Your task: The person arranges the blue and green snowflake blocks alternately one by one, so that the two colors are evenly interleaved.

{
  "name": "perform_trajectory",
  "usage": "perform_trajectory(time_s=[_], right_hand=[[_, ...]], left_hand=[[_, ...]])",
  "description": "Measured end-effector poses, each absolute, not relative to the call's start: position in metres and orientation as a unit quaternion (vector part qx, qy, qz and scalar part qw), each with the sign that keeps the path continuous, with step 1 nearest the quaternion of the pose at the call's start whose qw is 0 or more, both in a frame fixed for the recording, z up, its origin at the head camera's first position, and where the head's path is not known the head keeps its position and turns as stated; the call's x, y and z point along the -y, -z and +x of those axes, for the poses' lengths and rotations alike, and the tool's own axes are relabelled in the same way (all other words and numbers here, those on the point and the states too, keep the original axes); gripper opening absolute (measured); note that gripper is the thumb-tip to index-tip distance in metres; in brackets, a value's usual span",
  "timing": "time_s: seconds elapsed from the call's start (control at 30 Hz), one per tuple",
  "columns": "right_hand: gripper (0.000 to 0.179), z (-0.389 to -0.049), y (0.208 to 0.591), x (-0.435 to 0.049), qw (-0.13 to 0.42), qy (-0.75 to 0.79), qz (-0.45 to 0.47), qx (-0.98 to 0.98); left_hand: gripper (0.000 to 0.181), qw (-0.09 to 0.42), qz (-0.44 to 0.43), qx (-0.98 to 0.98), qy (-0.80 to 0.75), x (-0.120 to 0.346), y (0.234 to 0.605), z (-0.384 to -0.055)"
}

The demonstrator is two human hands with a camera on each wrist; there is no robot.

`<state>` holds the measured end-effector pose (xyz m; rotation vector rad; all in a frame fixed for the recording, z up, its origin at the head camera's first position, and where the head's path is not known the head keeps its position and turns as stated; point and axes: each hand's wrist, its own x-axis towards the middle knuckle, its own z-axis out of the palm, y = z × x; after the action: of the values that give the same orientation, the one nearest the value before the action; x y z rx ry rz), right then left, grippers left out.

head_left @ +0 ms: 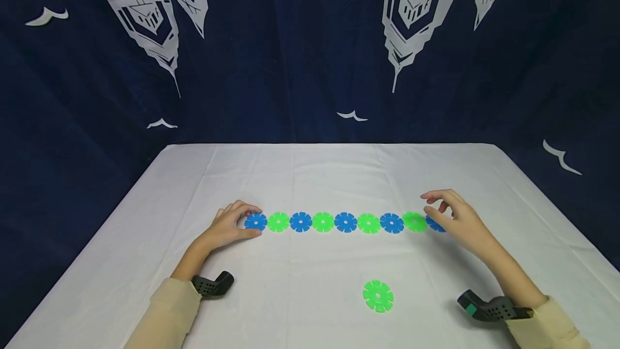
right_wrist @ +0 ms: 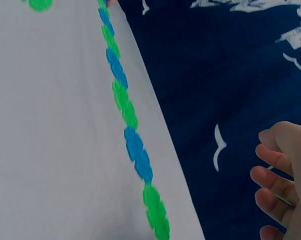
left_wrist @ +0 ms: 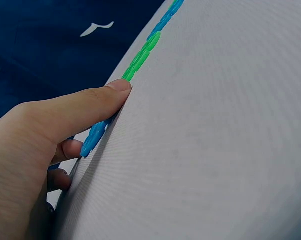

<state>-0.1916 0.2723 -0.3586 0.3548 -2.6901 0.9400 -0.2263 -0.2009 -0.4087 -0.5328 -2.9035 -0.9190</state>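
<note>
A straight row of blue and green notched plastic discs lies across the white table, the colours alternating. My left hand holds the blue disc at the row's left end, thumb on the near side and fingers on the far side. At the other end, my right hand is raised over a blue disc, partly hiding it. Its fingers are loosely bent with nothing between them, as the right wrist view also shows. A green disc lies just left of that hand.
A single green disc lies apart, nearer to me than the row. The white cloth has light creases. Behind the table hangs a dark blue curtain with white bird and building prints. Each wrist wears a black camera band.
</note>
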Motion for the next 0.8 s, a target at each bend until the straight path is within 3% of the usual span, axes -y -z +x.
perform_trajectory(time_s=[0.2,0.53,0.8], right_hand=[[0.025,-0.177,0.344,-0.253,0.062,-0.339,0.203,0.917],[0.037,-0.163,0.351,-0.239,-0.190,-0.335,0.288,0.877],[0.044,-0.160,0.366,-0.232,-0.256,-0.354,0.312,0.844]], left_hand=[[0.049,0.024,-0.170,0.940,0.295,0.201,0.409,-0.225],[0.049,0.018,-0.168,0.939,0.301,0.201,0.410,-0.225],[0.050,0.026,-0.169,0.940,0.295,0.202,0.410,-0.227]])
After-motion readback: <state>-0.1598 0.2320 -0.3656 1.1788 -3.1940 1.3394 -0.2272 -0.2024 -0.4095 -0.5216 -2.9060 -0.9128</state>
